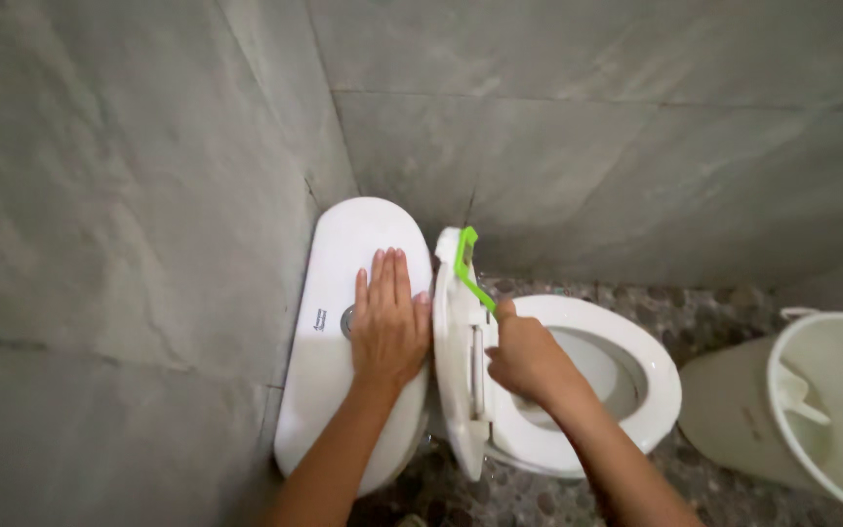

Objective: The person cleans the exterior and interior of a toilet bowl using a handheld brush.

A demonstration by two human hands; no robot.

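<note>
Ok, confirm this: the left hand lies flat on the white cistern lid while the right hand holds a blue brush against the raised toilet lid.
Not quite. The brush is green, not blue; the head view shows it. The rest stands: the left hand lies flat on the white cistern lid, and the right hand holds the brush against the raised toilet lid.

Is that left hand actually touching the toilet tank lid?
Touching. The head view shows the left hand lying flat, palm down, on the white tank lid.

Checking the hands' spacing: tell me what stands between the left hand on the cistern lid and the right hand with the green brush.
In the head view, the raised toilet lid stands on edge between the left hand and right hand.
</note>
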